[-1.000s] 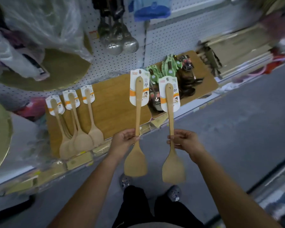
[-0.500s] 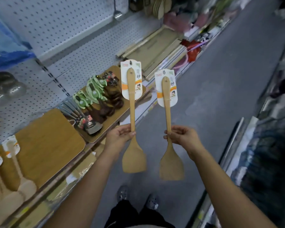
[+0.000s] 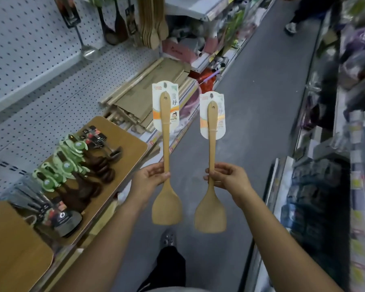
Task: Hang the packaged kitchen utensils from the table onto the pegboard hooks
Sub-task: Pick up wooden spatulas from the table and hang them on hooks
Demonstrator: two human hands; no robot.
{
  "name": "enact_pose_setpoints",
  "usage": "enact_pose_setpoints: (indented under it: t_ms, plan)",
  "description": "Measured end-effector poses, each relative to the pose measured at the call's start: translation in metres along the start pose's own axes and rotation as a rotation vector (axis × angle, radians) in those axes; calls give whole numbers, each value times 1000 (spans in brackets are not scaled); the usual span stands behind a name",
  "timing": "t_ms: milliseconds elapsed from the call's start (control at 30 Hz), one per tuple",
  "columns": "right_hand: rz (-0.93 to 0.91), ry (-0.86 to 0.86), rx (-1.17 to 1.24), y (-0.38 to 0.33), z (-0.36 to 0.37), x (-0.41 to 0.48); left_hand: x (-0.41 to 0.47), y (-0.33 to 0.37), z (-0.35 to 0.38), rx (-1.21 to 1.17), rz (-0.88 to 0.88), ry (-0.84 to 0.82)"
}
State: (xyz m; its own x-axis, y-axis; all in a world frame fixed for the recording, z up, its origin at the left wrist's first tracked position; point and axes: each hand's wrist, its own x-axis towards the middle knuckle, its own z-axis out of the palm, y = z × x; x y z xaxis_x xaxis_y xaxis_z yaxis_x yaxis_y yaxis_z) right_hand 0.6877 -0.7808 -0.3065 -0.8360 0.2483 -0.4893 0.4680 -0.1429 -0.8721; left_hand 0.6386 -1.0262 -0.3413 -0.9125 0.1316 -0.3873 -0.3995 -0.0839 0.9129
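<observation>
Two wooden spatulas with white card labels stand upright over the aisle floor, blades down. My left hand (image 3: 151, 178) grips the handle of the left spatula (image 3: 166, 157). The right spatula (image 3: 211, 163) is pinched at its handle by my right hand (image 3: 230, 179). The white pegboard (image 3: 34, 60) rises at the left, with several utensils hanging (image 3: 135, 20) near its top. A wooden table (image 3: 124, 148) below it carries packaged green-carded and dark utensils (image 3: 76, 171).
Flattened cardboard and wooden rods (image 3: 141, 95) lie on the low shelf beyond the table. Stocked shelves (image 3: 329, 186) line the right side of the grey aisle. A person's foot (image 3: 291, 27) shows far down the aisle. My own shoe (image 3: 168, 238) is below the spatulas.
The view has swung right along the aisle, so the table slid toward the lower left. Both hands keep the same hold on the spatulas.
</observation>
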Motion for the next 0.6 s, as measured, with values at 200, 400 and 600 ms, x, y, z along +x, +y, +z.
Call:
enact_pose_setpoints:
  t_ms: [200,400,600]
  plan:
    - [7,41,4,-47,-19,67,68,25,26,-7,-17,-45]
    - [7,34,15,-85,-43,134,127,50,60,-14,-22,2]
    - [13,-53,-2,-121,-84,222,188,71,114,-5,6,67]
